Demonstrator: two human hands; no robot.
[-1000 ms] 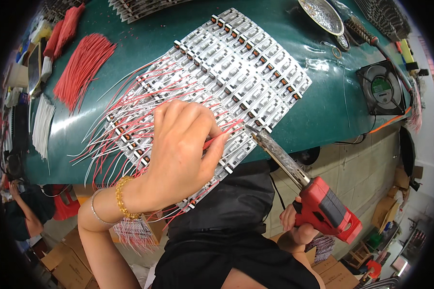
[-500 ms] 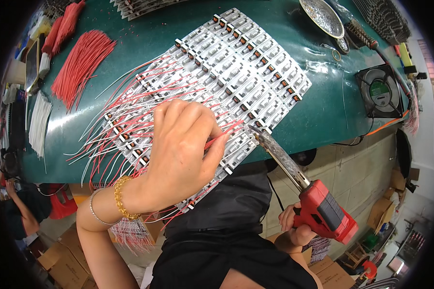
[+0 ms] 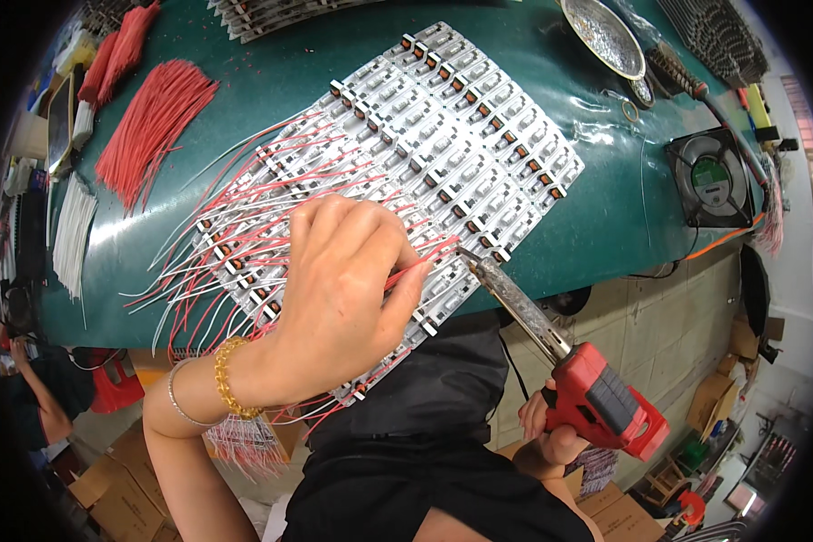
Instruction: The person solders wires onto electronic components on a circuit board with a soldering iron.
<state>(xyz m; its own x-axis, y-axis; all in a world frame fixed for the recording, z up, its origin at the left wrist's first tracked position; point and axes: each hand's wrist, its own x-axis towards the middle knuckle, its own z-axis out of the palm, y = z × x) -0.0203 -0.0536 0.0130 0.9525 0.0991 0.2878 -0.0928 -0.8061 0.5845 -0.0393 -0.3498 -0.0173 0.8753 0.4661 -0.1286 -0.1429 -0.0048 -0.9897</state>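
Observation:
My left hand (image 3: 348, 280) is closed in a pinch round several red wires (image 3: 436, 248), whose ends reach over a panel of white circuit boards (image 3: 434, 126). My right hand (image 3: 551, 426) grips the red handle of a soldering iron (image 3: 605, 397). The iron's tip meets the panel close to the ends of the held wires; whether it touches them I cannot tell. Red and white wires (image 3: 235, 208) stand out from rows of boards on the panel's left part. Small black-and-copper components sit in rows across the boards. My left palm hides part of the panel.
A bundle of red wires (image 3: 154, 126) and a bundle of white wires (image 3: 74, 237) lie left on the green table (image 3: 605, 244). At the right are a small fan (image 3: 712, 178) and a metal dish (image 3: 605, 38). Another person's arm (image 3: 41, 397) shows at far left.
The iron's tip has shifted slightly left and down along the panel, its handle moving a little left with it. My left hand keeps its pinch, nearly in place.

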